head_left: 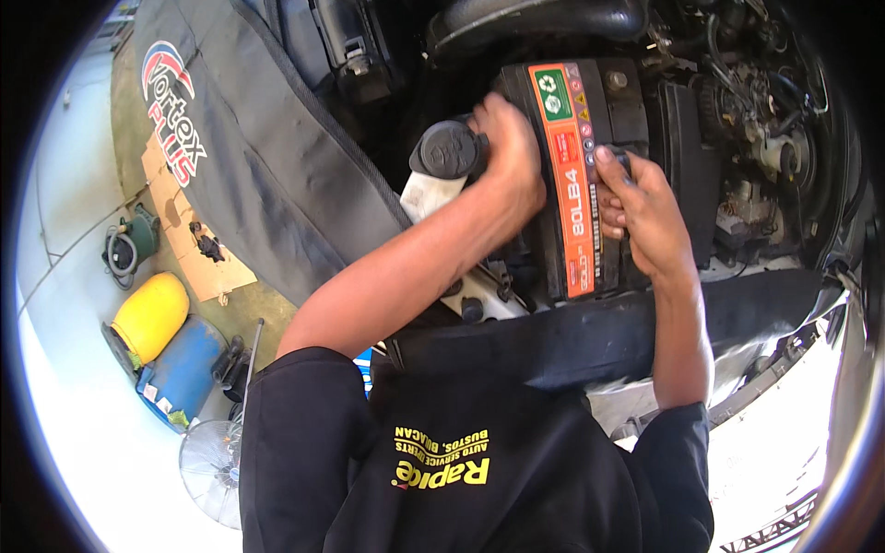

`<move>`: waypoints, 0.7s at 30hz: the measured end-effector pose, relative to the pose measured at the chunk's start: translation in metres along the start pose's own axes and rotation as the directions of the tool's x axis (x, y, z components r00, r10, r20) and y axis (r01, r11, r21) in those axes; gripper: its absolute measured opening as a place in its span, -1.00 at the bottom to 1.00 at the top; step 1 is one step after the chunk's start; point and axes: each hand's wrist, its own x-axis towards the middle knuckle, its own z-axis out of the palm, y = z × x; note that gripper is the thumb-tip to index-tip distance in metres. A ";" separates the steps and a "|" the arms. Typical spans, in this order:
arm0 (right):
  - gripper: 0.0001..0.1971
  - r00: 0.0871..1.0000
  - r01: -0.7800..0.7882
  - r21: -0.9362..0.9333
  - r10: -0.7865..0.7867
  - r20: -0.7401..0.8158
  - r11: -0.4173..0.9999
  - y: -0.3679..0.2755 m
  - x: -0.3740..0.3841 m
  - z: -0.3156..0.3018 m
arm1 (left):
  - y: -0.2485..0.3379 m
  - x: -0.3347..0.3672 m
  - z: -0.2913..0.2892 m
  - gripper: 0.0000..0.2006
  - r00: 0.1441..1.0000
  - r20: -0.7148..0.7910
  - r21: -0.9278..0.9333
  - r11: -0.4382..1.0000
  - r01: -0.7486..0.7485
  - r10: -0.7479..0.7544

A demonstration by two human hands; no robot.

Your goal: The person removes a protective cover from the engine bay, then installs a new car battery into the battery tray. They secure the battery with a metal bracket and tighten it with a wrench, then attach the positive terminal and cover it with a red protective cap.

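A car battery (570,241) with a black case and an orange label strip stands in the engine bay. My left hand (513,152) reaches down along the battery's left side, beside a black round cap (449,149) on a whitish reservoir (428,195). Its fingertips are partly hidden and slightly blurred. Over the battery's right part is my right hand (643,205), thumb and fingers closed around a small dark piece I cannot make out. A battery terminal post (616,81) shows at the far end of the case.
A dark fender cover (267,175) drapes the left side, and a black padded cover (590,346) lies along the near edge. Hoses and engine parts (784,147) crowd the right. On the floor at left are yellow (152,316) and blue (182,364) drums, cardboard and a fan (210,470).
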 end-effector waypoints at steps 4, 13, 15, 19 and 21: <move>-0.61 0.994 0.096 -0.192 -0.105 -0.040 0.977 0.005 0.003 0.000 | 0.014 0.034 0.011 -0.45 0.964 -0.075 0.076 0.966 -0.248 0.254; -0.67 0.973 0.207 -0.055 -0.211 -0.093 0.977 0.017 -0.004 0.008 | 0.007 0.100 -0.005 -0.47 0.933 0.006 0.160 0.920 -0.357 0.361; -0.70 0.976 0.196 -0.009 -0.196 -0.092 0.980 0.023 -0.003 0.007 | -0.001 0.131 -0.015 -0.48 0.947 0.050 0.203 0.925 -0.322 0.318; -0.77 0.971 0.185 -0.018 -0.186 -0.148 0.983 0.028 -0.007 0.009 | -0.015 0.180 -0.030 -0.49 0.966 0.118 0.277 0.926 -0.255 0.231; -0.78 0.978 0.156 0.005 -0.153 -0.144 0.988 0.027 -0.010 0.012 | -0.019 0.192 -0.041 -0.49 0.970 0.125 0.293 0.927 -0.235 0.207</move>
